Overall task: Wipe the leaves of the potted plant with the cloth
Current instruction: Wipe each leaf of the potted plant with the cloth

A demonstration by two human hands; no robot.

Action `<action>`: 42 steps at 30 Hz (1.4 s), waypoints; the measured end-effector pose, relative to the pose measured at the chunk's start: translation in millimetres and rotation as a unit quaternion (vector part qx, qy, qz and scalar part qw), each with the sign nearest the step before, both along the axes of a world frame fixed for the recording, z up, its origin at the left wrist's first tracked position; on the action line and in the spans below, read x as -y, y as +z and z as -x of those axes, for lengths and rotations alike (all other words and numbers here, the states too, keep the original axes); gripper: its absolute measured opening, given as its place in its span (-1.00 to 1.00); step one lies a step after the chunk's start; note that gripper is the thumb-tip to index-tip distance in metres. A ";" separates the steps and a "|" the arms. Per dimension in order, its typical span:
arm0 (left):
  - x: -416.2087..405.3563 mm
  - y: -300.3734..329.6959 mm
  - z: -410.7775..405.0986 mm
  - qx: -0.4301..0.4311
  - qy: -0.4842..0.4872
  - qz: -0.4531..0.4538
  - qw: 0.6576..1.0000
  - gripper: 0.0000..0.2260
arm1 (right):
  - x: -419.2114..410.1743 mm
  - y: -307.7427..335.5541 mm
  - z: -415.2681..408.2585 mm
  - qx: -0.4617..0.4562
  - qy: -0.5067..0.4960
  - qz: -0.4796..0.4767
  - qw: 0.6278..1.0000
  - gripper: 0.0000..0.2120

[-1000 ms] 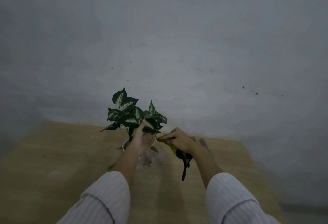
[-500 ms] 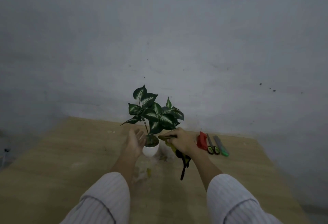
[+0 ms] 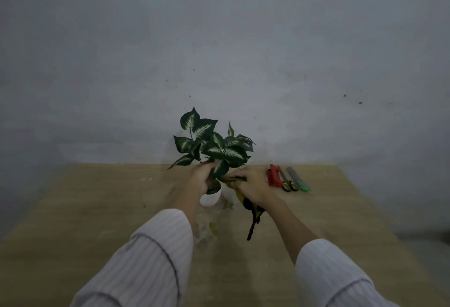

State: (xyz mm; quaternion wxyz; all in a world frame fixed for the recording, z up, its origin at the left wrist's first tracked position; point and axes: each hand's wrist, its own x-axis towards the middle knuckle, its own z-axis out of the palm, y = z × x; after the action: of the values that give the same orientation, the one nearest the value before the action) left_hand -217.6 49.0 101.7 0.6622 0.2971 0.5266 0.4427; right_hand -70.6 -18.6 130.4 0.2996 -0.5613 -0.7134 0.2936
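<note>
Wiping is in progress: left hand [image 3: 203, 181] holds a low leaf [image 3: 222, 168], right hand [image 3: 250, 185] at 3 o'clock grips the cloth [image 3: 246, 203]; upper leaves seem left.

tools [image 3: 287, 179] crowd plant's [image 3: 214, 146] right.

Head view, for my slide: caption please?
Left hand steadies potted plant; right hand presses cloth to a lower leaf.

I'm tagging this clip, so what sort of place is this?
Probably a bare indoor work table against a plain grey wall, with a potted plant and hand tools on it.
</note>
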 end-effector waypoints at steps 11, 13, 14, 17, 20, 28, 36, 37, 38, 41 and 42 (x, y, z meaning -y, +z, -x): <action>-14.9 -3.0 0.5 0.081 -0.048 -0.006 0.996 -0.77 | -25.4 -2.7 28.6 -0.041 -0.126 -0.022 0.991 -0.75; -17.0 -3.9 3.9 0.079 -0.056 0.001 0.995 -0.74 | -36.6 -6.6 34.5 -0.047 -0.152 -0.019 0.987 -0.75; -19.8 -7.2 6.2 0.082 -0.058 0.004 0.995 -0.73 | -44.1 -10.7 36.1 -0.047 -0.166 -0.013 0.985 -0.75; -22.3 -12.7 12.9 0.081 -0.077 0.003 0.994 -0.69 | -61.4 -19.0 36.3 -0.039 -0.193 0.003 0.980 -0.75; -22.5 -13.2 17.6 0.092 -0.108 -0.010 0.990 -0.71 | -60.8 -14.2 40.0 -0.019 -0.185 -0.005 0.983 -0.80; -23.2 -17.2 19.2 0.160 -0.125 0.015 0.979 -0.63 | -53.5 -14.1 49.4 0.041 -0.158 0.029 0.986 -0.67; -19.2 -7.9 11.9 0.156 -0.138 -0.016 0.978 -0.65 | -41.8 -9.8 51.6 0.110 -0.144 0.026 0.983 -0.60; -19.0 -6.1 10.6 0.163 -0.131 -0.010 0.978 -0.63 | -40.3 -8.6 52.8 0.117 -0.140 0.020 0.983 -0.60; -20.4 -5.6 9.0 0.173 -0.125 -0.003 0.977 -0.62 | -39.4 -9.1 54.0 0.115 -0.132 0.006 0.985 -0.58; -24.9 -4.5 8.8 0.188 -0.090 0.023 0.978 -0.59 | -31.2 -10.8 61.1 0.086 -0.083 -0.034 0.992 -0.58; -24.1 -3.6 9.8 0.192 -0.078 0.036 0.978 -0.59 | -29.7 -12.7 61.4 0.070 -0.069 -0.037 0.994 -0.60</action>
State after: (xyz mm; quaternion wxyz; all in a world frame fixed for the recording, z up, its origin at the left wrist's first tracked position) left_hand -227.5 73.2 98.1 0.7936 0.2226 0.3808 0.4192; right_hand -132.0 11.1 117.7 0.2894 -0.6168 -0.7026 0.2055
